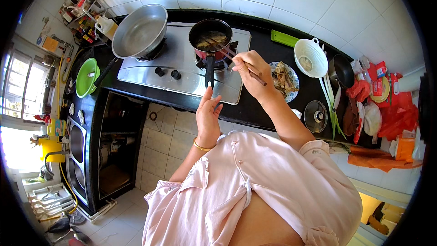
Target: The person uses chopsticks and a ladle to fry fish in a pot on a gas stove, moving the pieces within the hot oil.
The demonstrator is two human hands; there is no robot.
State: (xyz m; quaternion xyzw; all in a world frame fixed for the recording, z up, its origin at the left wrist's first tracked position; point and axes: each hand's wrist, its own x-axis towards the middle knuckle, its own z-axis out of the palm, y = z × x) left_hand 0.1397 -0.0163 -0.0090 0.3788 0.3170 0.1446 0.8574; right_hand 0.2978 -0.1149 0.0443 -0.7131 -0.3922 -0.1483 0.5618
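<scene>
My right hand is closed around a pair of wooden chopsticks, whose tips reach down into a small red saucepan. Pieces of food lie in dark liquid in the pan, which stands on the right burner of a gas stove. The pan's black handle points towards me. At its end is my left hand, palm up with fingers apart; a fingertip is at the handle's tip, touching or very near it. Right of my right hand, a patterned plate holds browned pieces of food.
A large metal wok sits on the left burner, its handle jutting over the counter beside a green bowl. On the right are a white colander, a glass lid, spring onions, a dark pan and red bags.
</scene>
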